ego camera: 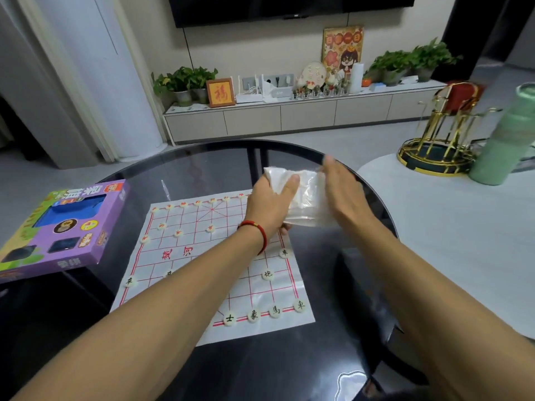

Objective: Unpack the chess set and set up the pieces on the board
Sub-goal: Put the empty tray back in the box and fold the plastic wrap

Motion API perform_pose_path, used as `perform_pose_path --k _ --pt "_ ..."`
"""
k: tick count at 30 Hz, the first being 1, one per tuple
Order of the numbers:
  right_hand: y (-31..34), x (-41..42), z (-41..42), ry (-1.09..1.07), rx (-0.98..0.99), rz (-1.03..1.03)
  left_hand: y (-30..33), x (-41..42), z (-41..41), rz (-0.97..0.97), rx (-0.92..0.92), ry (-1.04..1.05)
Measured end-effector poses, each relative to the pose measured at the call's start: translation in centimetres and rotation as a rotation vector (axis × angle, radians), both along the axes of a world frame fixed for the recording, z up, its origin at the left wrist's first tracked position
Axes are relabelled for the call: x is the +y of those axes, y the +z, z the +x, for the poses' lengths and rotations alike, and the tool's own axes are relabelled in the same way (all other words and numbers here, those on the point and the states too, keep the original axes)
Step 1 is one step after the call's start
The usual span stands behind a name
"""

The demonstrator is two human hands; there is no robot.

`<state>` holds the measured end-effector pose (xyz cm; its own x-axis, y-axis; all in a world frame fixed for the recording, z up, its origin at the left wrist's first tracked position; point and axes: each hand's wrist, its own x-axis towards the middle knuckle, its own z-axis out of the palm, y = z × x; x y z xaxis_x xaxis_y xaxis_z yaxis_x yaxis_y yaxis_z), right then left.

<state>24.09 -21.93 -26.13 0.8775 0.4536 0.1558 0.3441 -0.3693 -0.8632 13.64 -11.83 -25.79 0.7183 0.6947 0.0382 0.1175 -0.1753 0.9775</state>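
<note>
The thin, crumpled clear plastic bag (301,198) sits above the white paper board's (185,256) far right corner, pinched in the left hand (272,204)'s closed grip; the right hand (344,192) lies flat and open against it; light, limp and slippery, it is best held by gathered folds.

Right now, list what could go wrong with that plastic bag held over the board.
1. Both hands, left hand and right hand, work the clear plastic bag just above the far right corner of the board; it could brush pieces there off their spots.
2. The board looks like a thin sheet; a forearm dragging across might shift it and the pieces.
3. The purple box overhangs the dark round table and could tip off.
</note>
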Motion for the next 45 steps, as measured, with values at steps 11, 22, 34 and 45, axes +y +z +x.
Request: perform_pose_path --k 11,22,34,45 --pt "-7.6 -2.5 5.5 -0.079 -0.546 -0.623 0.6 2.8 -0.3 -0.205 0.019 0.0" --pt "2.0 0.0 -5.2 -0.138 -0.712 0.151 2.3 6.0 -8.5 -0.242 -0.014 -0.026" --pt "-1.3 8.1 -25.3 0.616 -0.743 -0.006 2.7 11.8 -28.9 -0.613 -0.226 -0.016" --pt "0.3 22.0 -40.6 0.929 -0.736 -0.012 -0.7 21.3 -50.4 -0.401 -0.434 1.001"
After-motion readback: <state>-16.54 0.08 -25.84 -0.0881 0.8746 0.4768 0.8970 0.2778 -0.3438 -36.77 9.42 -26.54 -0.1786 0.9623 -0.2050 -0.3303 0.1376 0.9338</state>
